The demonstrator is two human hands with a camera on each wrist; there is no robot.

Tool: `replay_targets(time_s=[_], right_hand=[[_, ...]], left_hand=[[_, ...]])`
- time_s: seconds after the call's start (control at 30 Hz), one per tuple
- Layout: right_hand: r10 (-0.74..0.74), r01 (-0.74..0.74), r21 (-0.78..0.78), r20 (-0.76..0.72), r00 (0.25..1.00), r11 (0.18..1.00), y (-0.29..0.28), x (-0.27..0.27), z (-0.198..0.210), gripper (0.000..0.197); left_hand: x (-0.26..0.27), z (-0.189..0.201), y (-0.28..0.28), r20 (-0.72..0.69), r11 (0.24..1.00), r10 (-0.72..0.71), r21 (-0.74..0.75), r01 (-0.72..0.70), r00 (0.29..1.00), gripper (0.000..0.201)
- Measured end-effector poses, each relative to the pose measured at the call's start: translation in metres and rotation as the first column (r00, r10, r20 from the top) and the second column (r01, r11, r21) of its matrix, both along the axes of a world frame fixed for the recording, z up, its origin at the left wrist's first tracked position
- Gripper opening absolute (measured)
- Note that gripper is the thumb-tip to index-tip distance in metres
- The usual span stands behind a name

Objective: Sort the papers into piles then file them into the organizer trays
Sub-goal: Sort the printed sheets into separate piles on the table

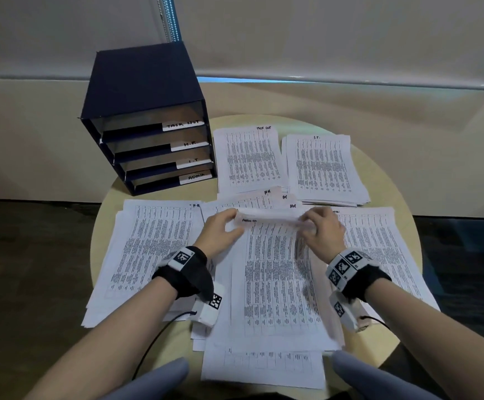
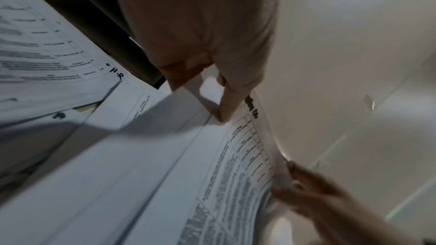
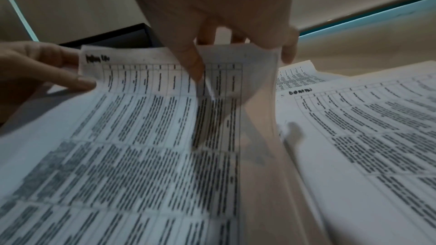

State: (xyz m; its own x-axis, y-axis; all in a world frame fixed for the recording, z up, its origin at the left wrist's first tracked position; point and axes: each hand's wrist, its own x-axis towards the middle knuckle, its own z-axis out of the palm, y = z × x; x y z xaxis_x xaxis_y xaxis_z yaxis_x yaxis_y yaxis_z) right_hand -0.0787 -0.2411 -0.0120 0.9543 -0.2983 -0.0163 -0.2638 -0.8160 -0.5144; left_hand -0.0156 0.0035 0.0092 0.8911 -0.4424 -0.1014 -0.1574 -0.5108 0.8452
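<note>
The top sheet (image 1: 275, 272) of the unsorted stack at the table's (image 1: 402, 226) near edge is pinched at its far corners by the left hand (image 1: 220, 229) and right hand (image 1: 321, 226); uneven pulling risks a crease, or dragging a second sheet along.

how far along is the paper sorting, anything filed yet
Sorting is partly done: labelled piles lie on the table, including TASK LIST, I.T. and H.R.. Both the left hand and right hand lift the top sheet of the middle stack. The organizer trays look empty.
</note>
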Motion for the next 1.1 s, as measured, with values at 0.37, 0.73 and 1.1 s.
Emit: replay_targets(time_s=[0.37, 0.73, 1.1], right_hand=[[-0.236, 0.139, 0.939, -0.065, 0.970, 0.315, -0.013, 0.015, 0.063, 0.024], [-0.263, -0.122, 0.914, 0.236, 0.936, 0.386, 0.034, 0.011, 0.096, 0.053], [-0.354, 0.104, 0.938, 0.022, 0.935, 0.332, 0.046, 0.047, 0.072, 0.055]], left_hand=[[0.024, 0.105, -0.003, 0.197, 0.921, 0.162, -0.381, -0.076, 0.967, 0.062], [-0.008, 0.096, -0.031, 0.444, 0.869, 0.407, -0.457, -0.188, 0.798, 0.077], [0.035, 0.037, -0.012, -0.256, 0.690, 0.503, -0.457, -0.562, 0.826, 0.050]])
